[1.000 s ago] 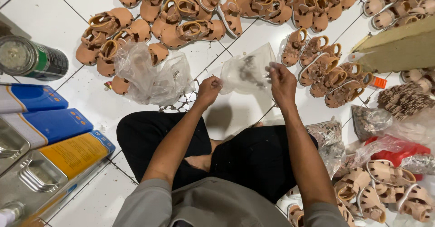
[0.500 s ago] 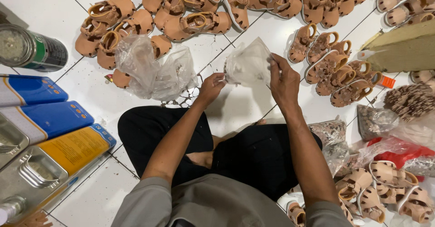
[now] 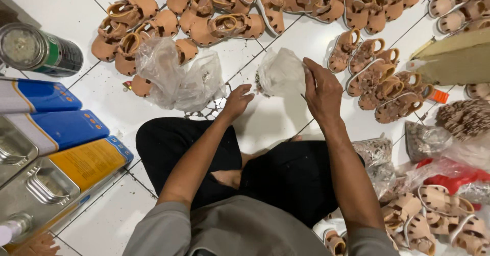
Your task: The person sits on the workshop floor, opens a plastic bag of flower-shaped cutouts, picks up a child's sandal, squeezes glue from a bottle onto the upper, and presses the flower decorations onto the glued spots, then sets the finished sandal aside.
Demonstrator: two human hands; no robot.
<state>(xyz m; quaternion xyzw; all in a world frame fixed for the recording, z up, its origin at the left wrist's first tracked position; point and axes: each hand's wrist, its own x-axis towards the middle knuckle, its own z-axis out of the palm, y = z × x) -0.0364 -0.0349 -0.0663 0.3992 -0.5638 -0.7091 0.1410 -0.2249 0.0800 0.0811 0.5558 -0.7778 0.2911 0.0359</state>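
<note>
Sandals (image 3: 224,11) beyond plastic bags (image 3: 178,77), tins (image 3: 56,133) left of knees

My left hand (image 3: 238,101), right hand (image 3: 322,90): bare, no rings. Grey short sleeves, black trousers, bare forearms.

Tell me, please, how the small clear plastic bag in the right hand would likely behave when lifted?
The small clear plastic bag looks crumpled and thin, so probably floppy. The right hand pinches just one edge, suggesting it is light. Its film may be slippery.

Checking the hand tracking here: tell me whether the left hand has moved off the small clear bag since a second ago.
Yes. The left hand has dropped away from the small clear bag, toward the black-clad knees, while the right hand still grips it.
</note>
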